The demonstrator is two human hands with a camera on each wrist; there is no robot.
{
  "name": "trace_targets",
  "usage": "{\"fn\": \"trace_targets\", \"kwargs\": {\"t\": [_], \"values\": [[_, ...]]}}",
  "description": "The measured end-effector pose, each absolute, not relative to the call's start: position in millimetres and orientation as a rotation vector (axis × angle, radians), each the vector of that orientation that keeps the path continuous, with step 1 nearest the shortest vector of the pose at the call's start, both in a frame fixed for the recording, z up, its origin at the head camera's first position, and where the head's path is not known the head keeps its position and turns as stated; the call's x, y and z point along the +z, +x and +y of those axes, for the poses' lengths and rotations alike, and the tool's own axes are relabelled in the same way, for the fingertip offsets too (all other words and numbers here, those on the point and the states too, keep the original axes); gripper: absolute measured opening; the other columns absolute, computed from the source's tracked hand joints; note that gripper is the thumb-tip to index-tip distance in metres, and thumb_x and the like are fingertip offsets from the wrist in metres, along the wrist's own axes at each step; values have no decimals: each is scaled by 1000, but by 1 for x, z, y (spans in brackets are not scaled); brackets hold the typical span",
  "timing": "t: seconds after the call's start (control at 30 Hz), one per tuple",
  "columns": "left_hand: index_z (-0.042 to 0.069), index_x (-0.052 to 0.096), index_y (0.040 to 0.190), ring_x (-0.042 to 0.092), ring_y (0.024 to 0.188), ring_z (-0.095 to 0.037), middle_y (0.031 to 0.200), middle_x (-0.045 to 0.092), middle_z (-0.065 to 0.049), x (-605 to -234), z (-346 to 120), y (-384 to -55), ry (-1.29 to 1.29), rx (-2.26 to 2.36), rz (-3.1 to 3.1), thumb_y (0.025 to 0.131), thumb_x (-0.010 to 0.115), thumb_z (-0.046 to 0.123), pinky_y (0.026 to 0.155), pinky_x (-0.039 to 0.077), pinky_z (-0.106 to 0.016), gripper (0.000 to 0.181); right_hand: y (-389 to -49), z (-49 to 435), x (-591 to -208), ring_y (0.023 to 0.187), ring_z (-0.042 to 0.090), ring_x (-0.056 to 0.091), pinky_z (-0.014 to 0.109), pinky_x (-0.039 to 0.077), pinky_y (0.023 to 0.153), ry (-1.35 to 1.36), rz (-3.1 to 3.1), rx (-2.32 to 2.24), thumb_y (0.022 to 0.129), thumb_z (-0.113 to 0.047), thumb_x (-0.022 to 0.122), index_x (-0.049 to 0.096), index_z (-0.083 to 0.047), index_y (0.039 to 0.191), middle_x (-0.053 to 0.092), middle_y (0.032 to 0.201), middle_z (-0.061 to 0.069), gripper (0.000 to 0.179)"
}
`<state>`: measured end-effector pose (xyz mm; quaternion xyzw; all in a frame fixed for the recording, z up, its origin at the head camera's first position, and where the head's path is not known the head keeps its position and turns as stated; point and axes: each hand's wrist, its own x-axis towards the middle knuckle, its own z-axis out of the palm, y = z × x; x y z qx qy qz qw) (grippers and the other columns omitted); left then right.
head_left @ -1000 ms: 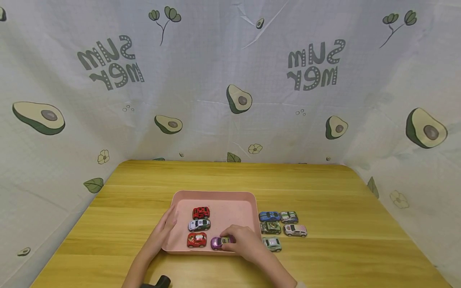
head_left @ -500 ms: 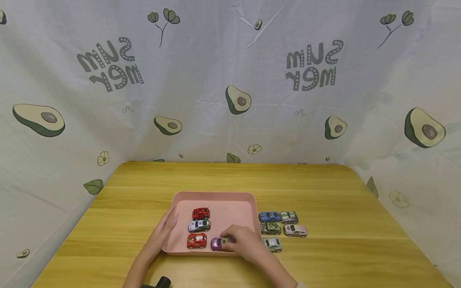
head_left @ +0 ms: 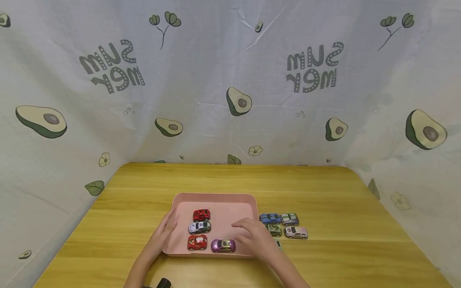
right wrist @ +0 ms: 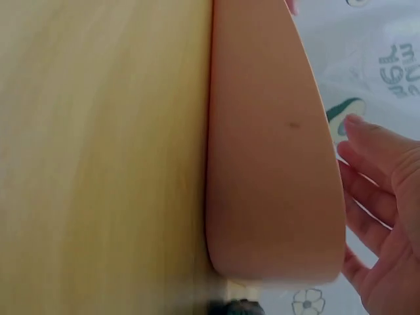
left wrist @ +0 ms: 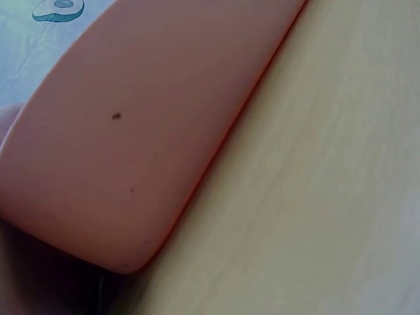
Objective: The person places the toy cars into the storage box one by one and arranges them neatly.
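While the pink rectangular tray [head_left: 228,208] is touched by the straight-fingered left hand [head_left: 165,228], the relaxed, unclenched right hand [head_left: 256,238] is seen beside the shiny purple toy car [head_left: 223,245].

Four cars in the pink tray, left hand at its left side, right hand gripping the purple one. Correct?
No grip: the head view shows the right hand holding nothing, beside the purple car. Four cars in pink tray, left hand at its left side: correct.
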<state>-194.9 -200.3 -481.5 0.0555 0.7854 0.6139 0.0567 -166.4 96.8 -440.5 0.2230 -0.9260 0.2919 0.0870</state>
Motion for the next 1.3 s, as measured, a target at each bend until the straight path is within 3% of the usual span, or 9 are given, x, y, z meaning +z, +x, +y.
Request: {"fn": "trace_targets", "kwargs": {"t": [0.7, 0.87, 1.3], "values": [[12, 17, 146, 5, 139, -41, 152, 9, -19, -482, -200, -193, 166, 1862, 2389, 97, 38, 31, 110, 7, -60, 57, -150, 158, -437, 96, 25, 62, 49, 48, 83, 438, -2463, 713, 67, -12, 77, 66, -9, 107, 67, 104, 4, 41], [12, 17, 146, 5, 139, -40, 152, 9, -19, -481, -201, -194, 169, 1873, 2378, 97, 38, 32, 110, 6, -60, 57, -149, 174, -439, 93, 25, 62, 45, 51, 79, 417, -2434, 681, 65, -9, 77, 65, -5, 107, 67, 103, 6, 44], [10, 16, 146, 4, 139, -40, 152, 9, -19, -480, -201, -193, 169, 1875, 2372, 97, 38, 30, 110, 6, -60, 57, -151, 217, -449, 110, 41, 52, 58, 42, 89, 181, -2660, 822, 76, -13, 70, 56, -2, 120, 57, 119, 21, 47]]}}
